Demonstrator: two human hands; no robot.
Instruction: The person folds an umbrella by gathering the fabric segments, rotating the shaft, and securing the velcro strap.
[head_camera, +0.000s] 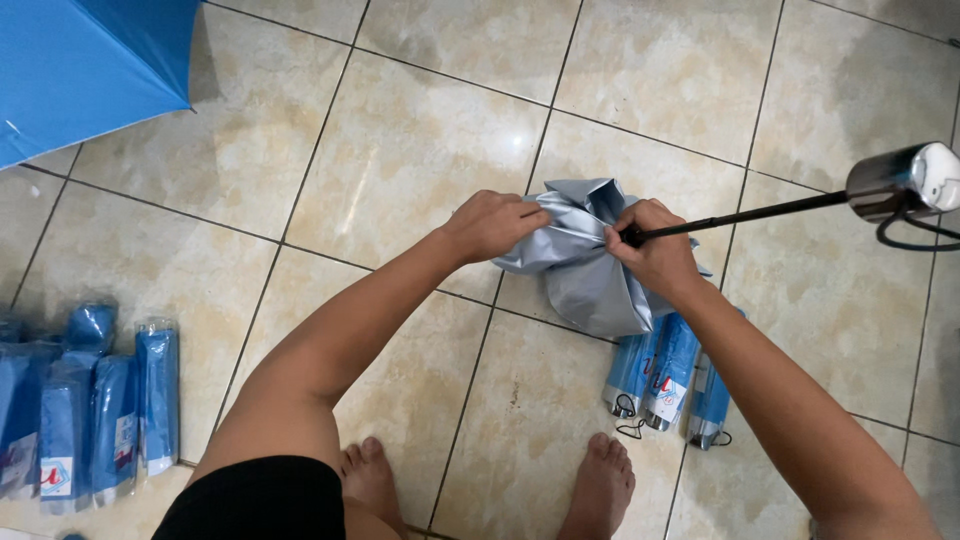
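Hands at work on a collapsed umbrella, held out above the tiled floor (420, 150), between the person's knees and well forward of the bare feet (600, 480). Left hand (492, 224) is closed around a bunch of the silver-grey canopy (585, 275), fingers curled into the folds at its left edge, while the right hand (655, 255) is clenched on the black shaft (740, 214) right where it meets the fabric. That shaft runs out to the right, fully extended, ending in a shiny metal-coloured handle (900, 180) with a dark loop strap hanging under it. The cloth looks loose and crumpled, not yet gathered in even pleats, so the sound way here, I'd judge, is to keep the right grip firm on the shaft as an anchor and let the left smooth each panel flat in one direction, no twisting against the ribs. Just below the right forearm lie three packed blue umbrellas (668, 375) in clear sleeves, side by side; another row of wrapped blue ones (100, 410) rests at far left, and an open blue umbrella (85, 65) fills the top-left corner.
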